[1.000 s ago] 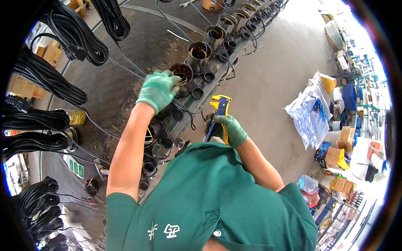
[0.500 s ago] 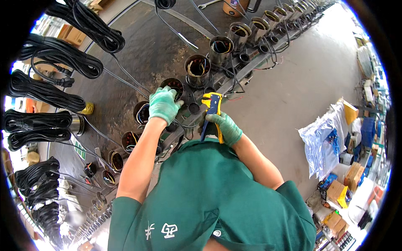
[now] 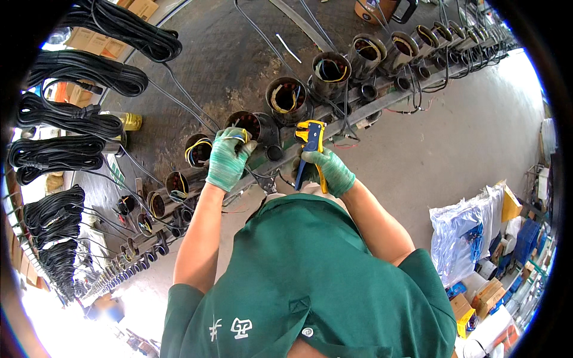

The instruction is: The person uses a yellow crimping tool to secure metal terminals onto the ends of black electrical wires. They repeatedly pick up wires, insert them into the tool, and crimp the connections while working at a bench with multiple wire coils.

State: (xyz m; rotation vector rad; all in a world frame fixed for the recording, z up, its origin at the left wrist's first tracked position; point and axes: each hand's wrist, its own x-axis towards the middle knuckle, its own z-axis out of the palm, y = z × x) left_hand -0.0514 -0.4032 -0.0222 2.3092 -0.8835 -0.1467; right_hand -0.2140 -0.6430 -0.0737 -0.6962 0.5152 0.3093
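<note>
Stripper (image 3: 313,138), just one, yellow and blue, points head upward in the right grip (image 3: 332,170), gloved fingers clamped around its two handles. Left of the stripper, the left grip (image 3: 228,161), also gloved, has its fingertips at a yellow wire (image 3: 240,138), beside one metal tube (image 3: 270,131); I cannot tell whether they are pinched together on it. One black cap (image 3: 274,153) sits just left of the stripper.

Farther out, one tube stands to the stripper's upper left with yellow wires inside. To its upper right at least four more tubes run in a line, shrinking with distance until too small to count. Three tubes lie beyond the left grip, lower left of the stripper.

Across the surface (image 3: 203,65), upper left of the stripper, rest one white strip (image 3: 289,48) and one yellow jar (image 3: 130,122); well left are at least four black coils (image 3: 89,73). Upper right of the stripper is one brown mug (image 3: 373,11). Lower right, well apart, lies one plastic sheet (image 3: 447,241).
</note>
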